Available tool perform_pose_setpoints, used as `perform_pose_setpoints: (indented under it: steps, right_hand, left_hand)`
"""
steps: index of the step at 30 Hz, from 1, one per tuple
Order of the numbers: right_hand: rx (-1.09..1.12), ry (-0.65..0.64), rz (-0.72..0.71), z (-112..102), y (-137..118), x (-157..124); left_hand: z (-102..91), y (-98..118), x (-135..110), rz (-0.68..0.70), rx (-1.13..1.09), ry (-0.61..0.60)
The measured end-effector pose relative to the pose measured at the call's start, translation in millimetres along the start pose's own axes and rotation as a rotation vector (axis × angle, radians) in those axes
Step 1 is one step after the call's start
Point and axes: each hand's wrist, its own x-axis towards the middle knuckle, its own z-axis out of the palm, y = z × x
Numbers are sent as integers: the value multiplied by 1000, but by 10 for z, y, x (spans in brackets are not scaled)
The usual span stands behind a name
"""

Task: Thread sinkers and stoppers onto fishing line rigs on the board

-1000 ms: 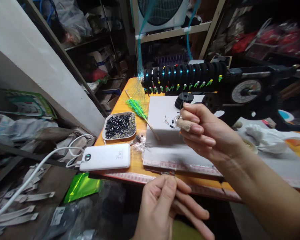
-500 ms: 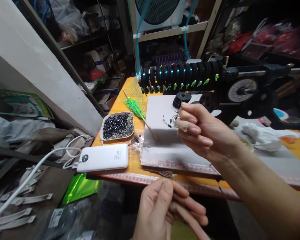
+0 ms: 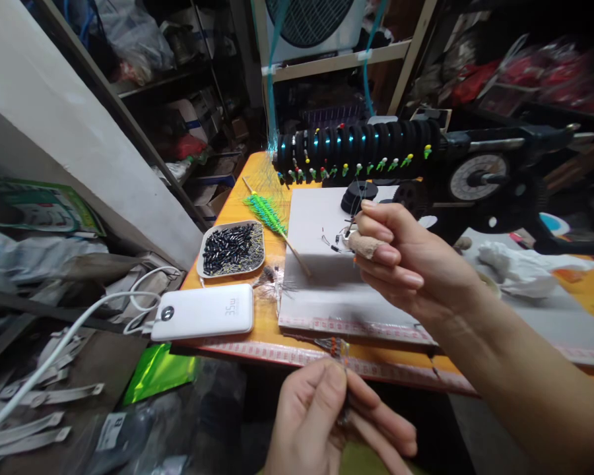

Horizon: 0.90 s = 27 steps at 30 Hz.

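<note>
My right hand [image 3: 396, 254], a tan wrap on one finger, is raised over the white board [image 3: 321, 300]. Its thumb and index finger pinch a thin line [image 3: 359, 191] running up toward a row of black spools [image 3: 359, 150] stuck with coloured pins. Below the table's front edge, my left hand [image 3: 321, 415] is closed, thumb pressed on the index finger. A small dark thing shows between its fingers, too blurred to name. Just beyond it lies a bunch of thin pieces with orange parts [image 3: 334, 346]. Small black pieces on wires [image 3: 334, 248] lie beside my right fingers.
A white dish [image 3: 232, 249] of small black and metal pieces stands left of the board, behind a white power bank [image 3: 202, 311] with a cable. A green bristly stick [image 3: 267, 212] leans onto the board. A black winding machine [image 3: 480, 177] and crumpled white tissue [image 3: 519, 270] are at right.
My left hand has shifted slightly right, and a dark thing now shows between its fingers. My right hand stays almost in place, still pinching the line.
</note>
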Motion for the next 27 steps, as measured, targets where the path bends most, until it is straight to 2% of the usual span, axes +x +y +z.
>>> perform_pose_setpoints:
  steps: [3, 5, 8, 11, 14, 16, 18, 20, 23, 25, 27]
  right_hand:
    - [-14, -18, -9, -10, 8, -13]
    - [-31, -34, -12, -28, 7, -13]
    - [-107, -78, -20, -77, -25, -11]
    - [-377, -184, -143, -128, -103, -41]
    - [-658, -245, -284, -143, -199, -110]
    - [-780, -258, -337, -129, -257, -158]
    - [-879, -278, -367, -105, -303, -194]
    - [-941, -303, -368, -85, -332, -216]
    - [-961, -325, -331, -82, -330, -233]
    - [-879, -321, -289, -98, -293, -236]
    - [-679, -312, -200, -117, -237, -230]
  left_hand:
    - [-6, 48, -15, -60, 88, 37]
    - [-12, 64, -14, -38, 153, 36]
    - [14, 106, 19, 59, 398, 120]
    - [84, 224, 116, 183, 732, 238]
    - [182, 402, 287, 255, 896, 139]
    - [262, 509, 425, 240, 959, 58]
    - [349, 579, 562, 256, 1038, 55]
    - [429, 602, 682, 302, 1058, 74]
    - [503, 583, 811, 381, 923, 53]
    - [515, 560, 849, 413, 789, 20]
    - [506, 540, 849, 393, 678, -6]
